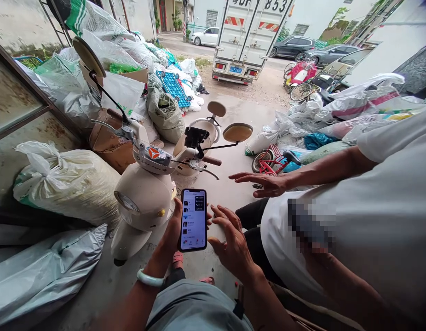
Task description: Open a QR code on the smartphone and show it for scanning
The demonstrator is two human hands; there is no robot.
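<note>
Now left hand (171,230) holds phone (193,219), seemingly lit.

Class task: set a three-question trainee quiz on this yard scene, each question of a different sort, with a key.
1. True or false: the left hand holds the phone with its lit screen facing the camera.
2. Multiple choice: the right hand is A) gripping the scooter's handlebar, B) open beside the phone, holding nothing, C) closed on a plastic bag.
3. Fill the gap: the cream scooter stands just beyond the phone, and far behind it a white ____ is parked with its rear doors shut.

Key
1. True.
2. B.
3. Truck.

Note: the outstretched hand further right belongs to another person in a white shirt.
</note>
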